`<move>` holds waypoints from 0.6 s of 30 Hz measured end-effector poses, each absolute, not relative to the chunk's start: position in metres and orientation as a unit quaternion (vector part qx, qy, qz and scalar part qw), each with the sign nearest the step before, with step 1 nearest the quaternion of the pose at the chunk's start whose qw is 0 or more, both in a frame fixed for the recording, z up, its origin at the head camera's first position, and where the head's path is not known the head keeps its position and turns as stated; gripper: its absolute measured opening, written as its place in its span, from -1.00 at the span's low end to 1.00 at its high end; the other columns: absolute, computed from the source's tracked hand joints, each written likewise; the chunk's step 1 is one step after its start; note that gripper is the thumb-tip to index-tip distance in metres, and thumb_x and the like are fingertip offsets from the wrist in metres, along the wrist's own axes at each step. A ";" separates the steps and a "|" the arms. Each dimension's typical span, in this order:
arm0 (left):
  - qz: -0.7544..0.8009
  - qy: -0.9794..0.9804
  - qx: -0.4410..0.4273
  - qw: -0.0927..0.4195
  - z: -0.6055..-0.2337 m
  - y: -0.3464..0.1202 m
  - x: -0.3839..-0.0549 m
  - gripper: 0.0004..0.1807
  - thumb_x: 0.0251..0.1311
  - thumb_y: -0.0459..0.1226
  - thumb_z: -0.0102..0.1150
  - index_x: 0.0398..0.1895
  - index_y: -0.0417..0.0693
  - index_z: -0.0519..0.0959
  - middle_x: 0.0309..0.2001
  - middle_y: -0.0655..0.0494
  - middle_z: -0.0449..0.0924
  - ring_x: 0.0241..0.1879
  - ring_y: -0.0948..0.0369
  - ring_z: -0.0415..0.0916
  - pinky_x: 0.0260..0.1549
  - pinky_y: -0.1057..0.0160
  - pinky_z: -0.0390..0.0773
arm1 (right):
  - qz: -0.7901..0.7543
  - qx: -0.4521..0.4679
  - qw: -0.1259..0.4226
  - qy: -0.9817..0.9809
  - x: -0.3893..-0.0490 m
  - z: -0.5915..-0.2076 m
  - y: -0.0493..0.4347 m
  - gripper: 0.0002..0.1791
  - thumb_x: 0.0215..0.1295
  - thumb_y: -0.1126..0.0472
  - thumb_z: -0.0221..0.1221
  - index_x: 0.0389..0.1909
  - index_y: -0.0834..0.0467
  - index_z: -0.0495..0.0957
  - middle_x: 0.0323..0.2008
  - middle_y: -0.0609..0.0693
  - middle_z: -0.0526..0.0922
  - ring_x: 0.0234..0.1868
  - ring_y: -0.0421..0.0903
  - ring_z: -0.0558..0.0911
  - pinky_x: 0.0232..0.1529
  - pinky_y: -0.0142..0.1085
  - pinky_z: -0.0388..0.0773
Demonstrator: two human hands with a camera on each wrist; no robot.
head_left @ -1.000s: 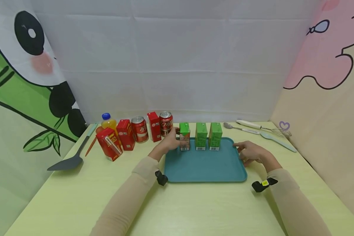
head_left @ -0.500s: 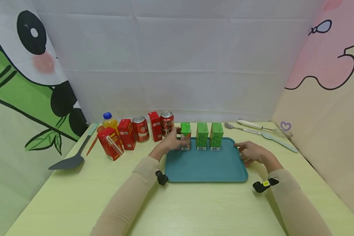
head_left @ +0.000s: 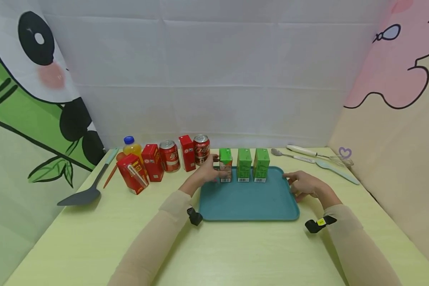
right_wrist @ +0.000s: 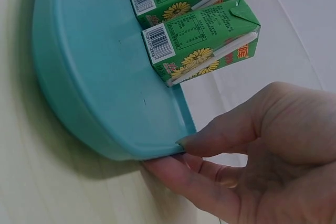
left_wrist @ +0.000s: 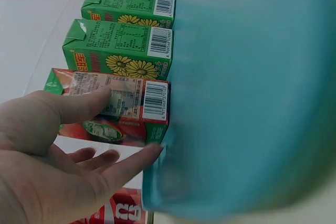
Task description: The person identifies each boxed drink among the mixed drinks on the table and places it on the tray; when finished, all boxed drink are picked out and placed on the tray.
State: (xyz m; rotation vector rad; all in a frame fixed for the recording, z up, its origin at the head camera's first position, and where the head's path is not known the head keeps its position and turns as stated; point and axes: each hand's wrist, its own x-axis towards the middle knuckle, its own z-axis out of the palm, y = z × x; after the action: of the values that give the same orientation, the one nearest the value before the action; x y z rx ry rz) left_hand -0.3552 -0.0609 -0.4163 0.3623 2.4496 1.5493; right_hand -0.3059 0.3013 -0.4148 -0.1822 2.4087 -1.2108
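My left hand (head_left: pixel 206 171) is at the left side of a juice carton (head_left: pixel 225 171) with a green top and red-brown front. In the left wrist view the thumb (left_wrist: pixel 86 106) lies across the carton's printed face, while the other fingers extend loosely beside its left side. Two green drink cartons (head_left: pixel 244 165) (head_left: pixel 261 165) stand upright to its right, in the same row along the back of a teal tray (head_left: pixel 250 204). At the tray's back right corner, my right hand (head_left: pixel 303 184) pinches the rim, thumb above and fingers beneath.
Left of the tray stand red cartons (head_left: pixel 152 163), two red soda cans (head_left: pixel 169 157) and a blue-capped juice bottle (head_left: pixel 132 147). A grey spatula (head_left: pixel 81 197) lies at far left. A spoon (head_left: pixel 293 155), a whisk (head_left: pixel 318 154) and a pale green utensil (head_left: pixel 337 171) lie back right.
The red-brown carton has shifted slightly right towards the green ones, with my left hand staying against it. My right hand and the tray look the same.
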 end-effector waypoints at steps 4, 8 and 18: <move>0.530 0.835 0.126 0.081 -0.416 -0.071 -0.350 -0.07 0.24 -0.31 0.36 0.54 -0.16 -0.01 0.51 -0.16 0.08 0.40 -0.19 0.20 0.25 -0.13 0.39 | -0.435 -0.066 0.218 0.871 -0.307 -0.415 0.304 -0.18 0.15 0.54 -0.01 0.51 0.37 0.06 0.31 0.50 0.22 -0.14 0.04 0.58 -0.33 -0.07 0.70; 0.542 0.827 0.140 0.058 -0.411 -0.089 -0.341 -0.15 0.27 -0.36 0.31 0.51 -0.17 0.01 0.49 -0.21 0.09 0.37 -0.21 0.26 0.22 -0.12 0.43 | -0.430 -0.068 0.216 0.874 -0.307 -0.414 0.303 -0.18 0.15 0.54 -0.01 0.51 0.37 0.06 0.31 0.51 0.21 -0.09 0.07 0.59 -0.32 -0.07 0.70; 0.533 0.834 0.141 -0.013 -0.380 -0.134 -0.326 -0.17 0.31 -0.40 0.25 0.52 -0.14 -0.01 0.47 -0.19 0.19 0.31 -0.19 0.33 0.15 -0.06 0.52 | -0.431 -0.071 0.223 0.872 -0.305 -0.412 0.301 -0.18 0.17 0.54 -0.01 0.52 0.38 0.02 0.32 0.51 0.20 -0.15 0.05 0.59 -0.33 -0.06 0.69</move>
State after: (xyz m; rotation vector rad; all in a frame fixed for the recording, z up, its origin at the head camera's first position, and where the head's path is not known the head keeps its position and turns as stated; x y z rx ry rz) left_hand -0.3259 -0.1336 -0.3804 0.4467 2.6411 1.6895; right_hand -0.3051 0.3006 -0.4117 -0.1971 2.4064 -1.1887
